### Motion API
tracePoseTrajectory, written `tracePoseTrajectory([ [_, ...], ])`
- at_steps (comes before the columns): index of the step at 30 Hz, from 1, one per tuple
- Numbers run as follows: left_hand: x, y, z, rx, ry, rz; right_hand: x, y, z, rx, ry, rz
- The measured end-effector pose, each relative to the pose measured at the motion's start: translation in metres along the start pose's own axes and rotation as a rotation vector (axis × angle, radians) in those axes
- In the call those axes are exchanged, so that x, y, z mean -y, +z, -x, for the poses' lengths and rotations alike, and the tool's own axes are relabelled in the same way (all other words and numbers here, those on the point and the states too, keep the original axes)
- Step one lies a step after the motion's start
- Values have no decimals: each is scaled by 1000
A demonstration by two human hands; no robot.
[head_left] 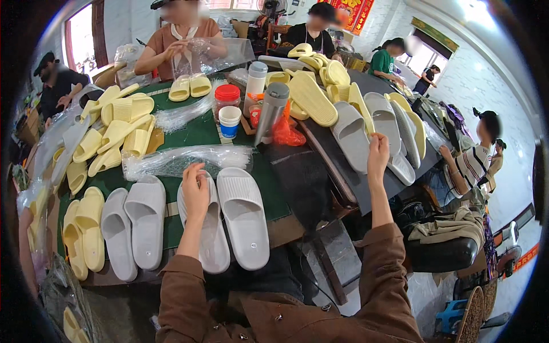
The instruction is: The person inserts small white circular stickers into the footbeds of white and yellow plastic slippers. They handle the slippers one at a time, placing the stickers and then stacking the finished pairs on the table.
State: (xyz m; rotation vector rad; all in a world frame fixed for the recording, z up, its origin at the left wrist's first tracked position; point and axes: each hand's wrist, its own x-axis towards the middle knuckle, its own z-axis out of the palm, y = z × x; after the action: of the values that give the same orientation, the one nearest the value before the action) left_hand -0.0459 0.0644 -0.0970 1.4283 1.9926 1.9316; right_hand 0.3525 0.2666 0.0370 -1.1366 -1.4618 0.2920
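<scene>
My left hand (195,187) hovers over a grey slipper (215,240) at the table's near edge, its fingers loosely bent and apart. I see nothing held in it. Beside that slipper lies its mate, another grey slipper (247,231). Just beyond the hand, clear plastic bags (191,160) lie in a stack. My right hand (378,155) reaches to the slipper pile on the right, its fingers closed at the near end of a yellow slipper (360,106) tipped on its side. Grey slippers (350,134) lie on both sides of it.
Left of my hands stand a grey pair (144,226) and a yellow pair (91,231). More yellow slippers (123,108) are heaped beyond. Paper cups (230,121), a red-lidded jar (227,94) and a steel flask (271,111) stand mid-table. Co-workers sit around; a black stool (446,254) is at right.
</scene>
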Motion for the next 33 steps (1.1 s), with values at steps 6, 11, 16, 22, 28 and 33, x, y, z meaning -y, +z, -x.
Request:
tracePoseTrajectory([
  [6,0,-1,1,1,25,-26,-10,18,-31,114,-98,701],
  [11,3,-4,1,15,51,-8,-22,40,-55,108,-74,683],
  [16,-5,-4,0,27,30,26,-46,17,-71,-9,-66,494],
  [22,-6,-2,2,22,48,-7,-23,-45,-52,-99,-100,241],
  [28,-5,-1,1,17,60,-35,2,-89,-14,272,65,-17],
  [33,-7,-5,2,17,55,-54,35,-70,27,448,-169,189],
])
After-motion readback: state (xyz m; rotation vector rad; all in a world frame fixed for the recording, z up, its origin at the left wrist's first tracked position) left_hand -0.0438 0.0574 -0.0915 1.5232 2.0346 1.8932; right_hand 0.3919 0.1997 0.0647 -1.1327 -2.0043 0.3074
